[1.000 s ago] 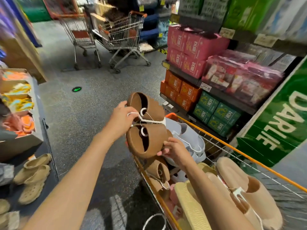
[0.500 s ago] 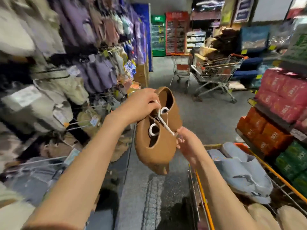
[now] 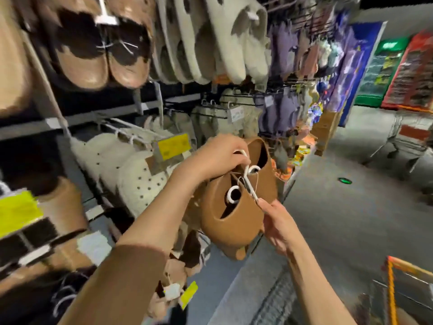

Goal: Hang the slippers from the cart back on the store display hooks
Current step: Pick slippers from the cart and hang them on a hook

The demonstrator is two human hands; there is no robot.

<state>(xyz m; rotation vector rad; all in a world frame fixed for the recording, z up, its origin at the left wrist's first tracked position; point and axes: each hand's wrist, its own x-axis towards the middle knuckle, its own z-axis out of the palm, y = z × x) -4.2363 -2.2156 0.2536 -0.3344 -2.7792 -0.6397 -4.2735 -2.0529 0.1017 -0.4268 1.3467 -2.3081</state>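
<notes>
Holding brown slipper pair (image 3: pixel 236 219), white hanger (image 3: pixel 246 184), w/ both hands, blurry.

- Slippers (image 3: pixel 236 207): plain brown, on a white hanger (image 3: pixel 246 184).
- Clogs (image 3: pixel 140 184): cream, dotted with dark holes.
- Tag (image 3: pixel 173 144): yellow.
- Hung slippers (image 3: pixel 281 50): purple.
- Cart (image 3: pixel 391 285) rim: orange.
- Floor (image 3: pixel 351 219): speckled grey.
</notes>
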